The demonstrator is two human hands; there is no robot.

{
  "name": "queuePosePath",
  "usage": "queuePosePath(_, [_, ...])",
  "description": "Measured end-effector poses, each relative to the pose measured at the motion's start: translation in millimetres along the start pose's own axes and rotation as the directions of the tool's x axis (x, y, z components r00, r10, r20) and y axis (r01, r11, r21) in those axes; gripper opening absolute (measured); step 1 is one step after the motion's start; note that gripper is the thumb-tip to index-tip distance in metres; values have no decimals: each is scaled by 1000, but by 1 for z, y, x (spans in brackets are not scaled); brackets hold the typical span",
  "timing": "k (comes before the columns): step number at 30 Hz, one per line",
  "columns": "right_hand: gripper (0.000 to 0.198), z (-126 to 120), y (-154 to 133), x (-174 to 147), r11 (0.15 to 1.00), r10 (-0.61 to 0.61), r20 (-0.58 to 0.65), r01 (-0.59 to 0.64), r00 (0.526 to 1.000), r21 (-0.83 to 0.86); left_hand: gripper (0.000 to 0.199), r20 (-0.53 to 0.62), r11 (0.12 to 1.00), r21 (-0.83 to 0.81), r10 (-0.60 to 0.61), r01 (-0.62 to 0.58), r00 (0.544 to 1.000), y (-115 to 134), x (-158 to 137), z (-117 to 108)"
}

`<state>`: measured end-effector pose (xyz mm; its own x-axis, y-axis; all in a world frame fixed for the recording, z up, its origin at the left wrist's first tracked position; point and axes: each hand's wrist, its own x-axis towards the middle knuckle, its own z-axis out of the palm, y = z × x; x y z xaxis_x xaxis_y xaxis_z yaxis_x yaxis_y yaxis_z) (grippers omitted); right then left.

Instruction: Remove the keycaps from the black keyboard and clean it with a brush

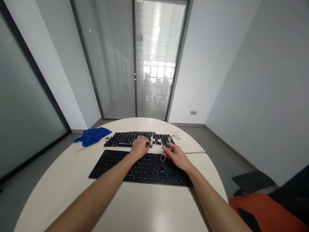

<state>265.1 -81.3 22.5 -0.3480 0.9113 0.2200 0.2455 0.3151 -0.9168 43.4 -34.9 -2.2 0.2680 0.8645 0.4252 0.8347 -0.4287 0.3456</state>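
Observation:
My right hand (177, 156) is closed around a keycap puller (162, 158), whose dark grip shows between thumb and fingers. Its wire loop hangs over the right part of a black keyboard base (142, 180), where bare switches show in place of caps. Just beyond the base's far edge, my left hand (140, 148) has its fingers bent and closed on a small dark keycap (150, 146). Behind both hands lie rows of loose black keycaps (125, 138), set out in keyboard order, with a few separate ones near the gap between the hands.
A blue cloth (93, 136) and a thin stick-like brush (93, 145) lie at the table's left. Crumpled white tissue (178, 135) is at the back right. A black cable (195, 152) runs off the right edge of the round table (145, 206). An orange chair (263, 209) stands at the right.

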Motion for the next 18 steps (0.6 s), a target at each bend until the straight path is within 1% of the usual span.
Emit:
queuePosePath(3, [41, -9, 3, 2, 991, -50, -145, 30, 988, -133, 17, 0, 1000, -1, 0, 0, 1000, 0, 0, 0])
queuePosePath(5, [42, -17, 9, 5, 981, -70, -254, 20, 965, -195, 19, 1, 1000, -3, 2, -2, 1000, 0, 0, -1])
queuePosePath(8, [47, -33, 24, 9, 968, -53, -391, -49, 919, -247, 22, 3, 1000, -7, 11, -11, 1000, 1, -2, -3])
queuePosePath(10, [51, -45, 35, 11, 938, -50, -492, -128, 869, -322, 23, 1, 1000, -15, 21, -21, 1000, 3, -5, -6])
queuePosePath(14, [50, -65, 52, 13, 909, -56, -580, -199, 813, -367, 22, -16, 997, -29, 65, -65, 998, 9, -18, -17])
queuePosePath(16, [50, -71, 58, 13, 891, -60, -622, -240, 781, -386, 21, -23, 994, -30, 100, -100, 995, 13, -28, -24])
queuePosePath(18, [45, -74, 63, 14, 877, -54, -650, -275, 758, -393, 24, -17, 989, -33, 141, -142, 990, 16, -42, -32])
